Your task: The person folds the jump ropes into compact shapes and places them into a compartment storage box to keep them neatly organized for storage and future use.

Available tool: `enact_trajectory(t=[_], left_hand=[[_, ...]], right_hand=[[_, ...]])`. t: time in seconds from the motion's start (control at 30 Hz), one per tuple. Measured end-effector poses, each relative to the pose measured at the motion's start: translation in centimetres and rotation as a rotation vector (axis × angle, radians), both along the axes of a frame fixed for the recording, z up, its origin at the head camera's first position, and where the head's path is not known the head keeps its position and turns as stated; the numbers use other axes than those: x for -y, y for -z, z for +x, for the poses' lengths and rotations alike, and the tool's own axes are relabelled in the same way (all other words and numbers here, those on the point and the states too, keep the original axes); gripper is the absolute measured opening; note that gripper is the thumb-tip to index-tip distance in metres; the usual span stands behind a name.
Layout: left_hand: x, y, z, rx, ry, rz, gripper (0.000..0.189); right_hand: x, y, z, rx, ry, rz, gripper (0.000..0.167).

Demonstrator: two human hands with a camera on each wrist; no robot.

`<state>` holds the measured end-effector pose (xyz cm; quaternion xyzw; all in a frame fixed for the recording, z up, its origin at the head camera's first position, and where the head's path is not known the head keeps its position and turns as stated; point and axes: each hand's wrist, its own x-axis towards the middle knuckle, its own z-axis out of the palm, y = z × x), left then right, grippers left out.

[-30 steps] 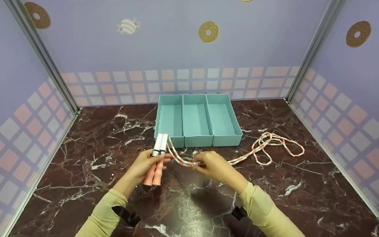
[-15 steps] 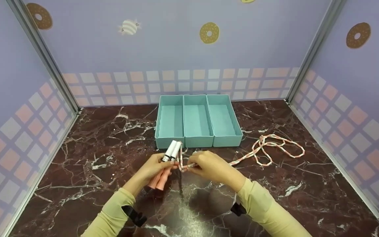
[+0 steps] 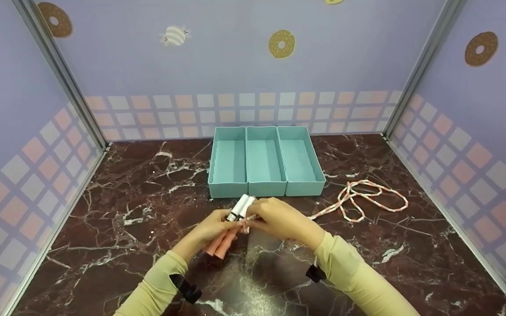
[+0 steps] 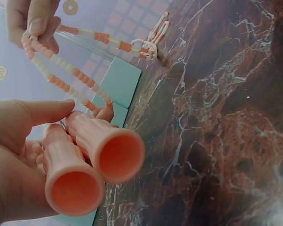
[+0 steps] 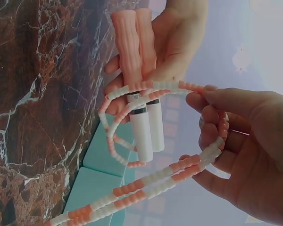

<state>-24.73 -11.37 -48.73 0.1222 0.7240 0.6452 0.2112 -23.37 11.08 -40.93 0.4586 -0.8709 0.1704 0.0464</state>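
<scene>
My left hand grips the two handles of a jump rope side by side, coral at the grips and white at the other end. In the left wrist view the hollow ends of the coral handles face the camera. My right hand pinches the doubled beaded rope, coral and white, close beside the white handle ends. A loop of the rope passes across the handles in the right wrist view. The rope's far part lies in loose loops on the table to the right.
Behind the hands stands a teal box with three compartments, near the back wall. The dark marbled table is bounded by patterned lilac walls at the back and both sides.
My left hand with the handles has moved right and slightly toward me, the handles tilting further. My right hand has shifted a little left, bringing the rope against the handles.
</scene>
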Motion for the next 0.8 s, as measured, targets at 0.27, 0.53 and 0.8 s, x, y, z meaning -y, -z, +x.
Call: enact_trajectory(t=[0.27,0.53,0.8], left_hand=[[-0.3,0.4,0.1,-0.011,0.048,-0.022,0.025],[-0.3,1.2,0.2,-0.019,0.123,0.048,0.039],[-0.2,2.0,0.0,0.053,0.185,0.181,0.047]], right_hand=[[0.2,0.0,-0.6,0.054,0.009,-0.004,0.012],[0.4,0.4,-1.3,0.074,0.005,-0.018,0.011],[0.5,0.6,-1.9,0.066,0.006,-0.038,0.008]])
